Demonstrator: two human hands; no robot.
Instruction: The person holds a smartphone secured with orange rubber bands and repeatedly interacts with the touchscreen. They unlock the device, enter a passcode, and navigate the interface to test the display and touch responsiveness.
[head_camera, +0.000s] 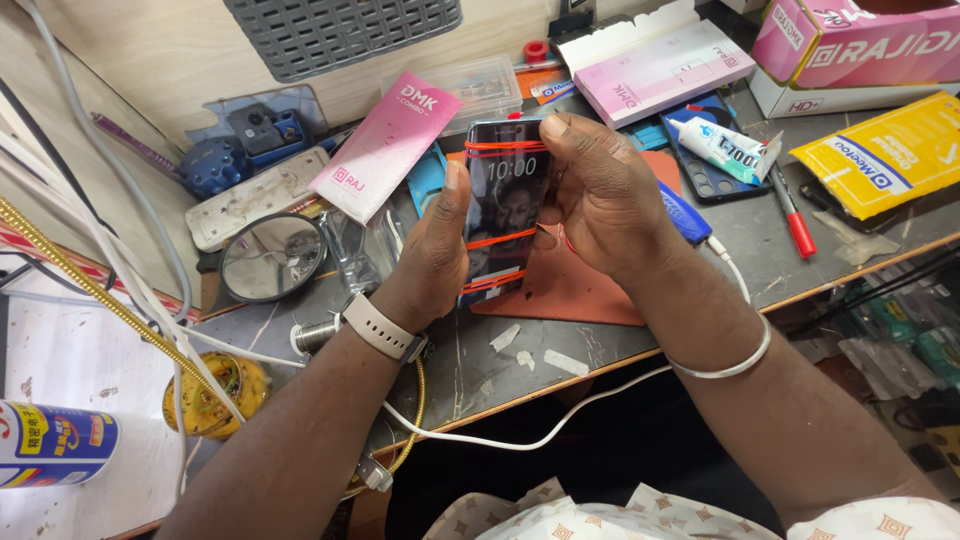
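Two hands hold one phone (505, 205) up over the counter (560, 355). The left hand (432, 255) grips one long side, the right hand (600, 195) grips the other, so it cannot slip. Red rubber bands (500, 147) squeeze its lit screen tight. Below lies a red mat (570, 285). Farther back sits a glue tube (725, 148).
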